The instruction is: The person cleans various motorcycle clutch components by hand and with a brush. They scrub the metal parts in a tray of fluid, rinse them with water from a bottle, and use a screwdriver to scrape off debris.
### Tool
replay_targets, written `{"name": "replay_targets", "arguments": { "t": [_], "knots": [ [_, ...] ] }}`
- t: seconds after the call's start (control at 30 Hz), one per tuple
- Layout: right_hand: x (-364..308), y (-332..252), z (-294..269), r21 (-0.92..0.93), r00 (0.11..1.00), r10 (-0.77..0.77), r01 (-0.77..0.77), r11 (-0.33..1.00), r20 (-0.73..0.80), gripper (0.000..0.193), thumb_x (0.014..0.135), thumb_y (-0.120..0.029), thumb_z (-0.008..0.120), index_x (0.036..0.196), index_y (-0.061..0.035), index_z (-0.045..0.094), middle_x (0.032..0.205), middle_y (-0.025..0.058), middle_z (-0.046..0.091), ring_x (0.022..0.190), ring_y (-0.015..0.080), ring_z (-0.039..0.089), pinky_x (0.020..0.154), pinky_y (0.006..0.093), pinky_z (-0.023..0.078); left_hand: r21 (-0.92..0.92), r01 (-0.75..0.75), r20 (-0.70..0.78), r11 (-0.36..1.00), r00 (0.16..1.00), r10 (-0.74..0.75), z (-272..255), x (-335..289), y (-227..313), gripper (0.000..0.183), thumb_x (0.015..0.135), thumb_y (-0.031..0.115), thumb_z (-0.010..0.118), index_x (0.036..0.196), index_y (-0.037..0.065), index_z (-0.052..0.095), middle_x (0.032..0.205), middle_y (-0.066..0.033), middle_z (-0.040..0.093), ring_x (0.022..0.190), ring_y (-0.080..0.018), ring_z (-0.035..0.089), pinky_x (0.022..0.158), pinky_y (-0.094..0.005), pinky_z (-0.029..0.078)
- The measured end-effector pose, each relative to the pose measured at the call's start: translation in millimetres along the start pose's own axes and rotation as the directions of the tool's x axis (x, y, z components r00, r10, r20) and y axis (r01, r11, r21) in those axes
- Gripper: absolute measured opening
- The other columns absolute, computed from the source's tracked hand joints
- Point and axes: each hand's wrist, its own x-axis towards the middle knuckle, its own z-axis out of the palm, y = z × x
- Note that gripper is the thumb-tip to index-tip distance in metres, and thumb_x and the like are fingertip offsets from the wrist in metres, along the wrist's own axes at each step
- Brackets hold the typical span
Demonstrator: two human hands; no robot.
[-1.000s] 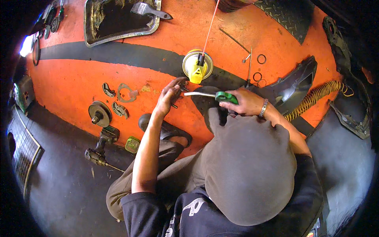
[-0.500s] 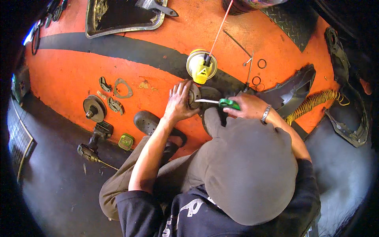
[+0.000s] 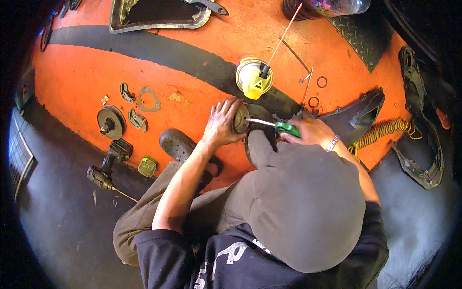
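My left hand [image 3: 222, 121] is wrapped round the left side of a round metal part [image 3: 241, 119] and keeps it tipped on its edge. In my right hand [image 3: 313, 131] is a screwdriver [image 3: 287, 129] with a green handle and a bright shaft. The shaft points left, and its tip meets the right edge of the round part. Whether the tip sits in a gap there, I cannot tell. Behind the part lies a dark rounded shape, partly hidden. A spray can [image 3: 254, 81] with a yellow nozzle and a thin red straw stands just beyond my hands.
Left on the orange floor lie a pulley disc [image 3: 111, 122], curved shoes [image 3: 137, 120], a triangular gasket [image 3: 148, 99] and a cordless driver [image 3: 109, 164]. A tray [image 3: 159, 34] with a brush [image 3: 215, 7] sits far off. Black panels [image 3: 353, 113] and a yellow coiled hose [image 3: 382, 132] lie right.
The whole view has shifted slightly. The screwdriver and the round part keep nearly the same place between my hands, and both grips stay closed.
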Motion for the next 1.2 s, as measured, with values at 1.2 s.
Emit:
{"name": "replay_targets", "arguments": {
  "t": [1.2],
  "knots": [
    [9, -11, -7, -0.05, 0.997, -0.079, 0.079, 0.996, -0.017, 0.044, 0.09, -0.054, 0.057, 0.1, -0.0126, 0.066, 0.074, 0.0171, 0.067, 0.071, 0.0384, 0.066, 0.066, 0.0504, 0.052, 0.007, -0.006, -0.066, 1.0, 0.998, 0.007, 8, -6, -7, 0.097, 0.056, 0.037, 0.085, 0.139, 0.007, 0.045, 0.137, -0.0156, 0.05, 0.13, -0.0337, 0.045, 0.103, -0.0475, 0.037]
  ]
}}
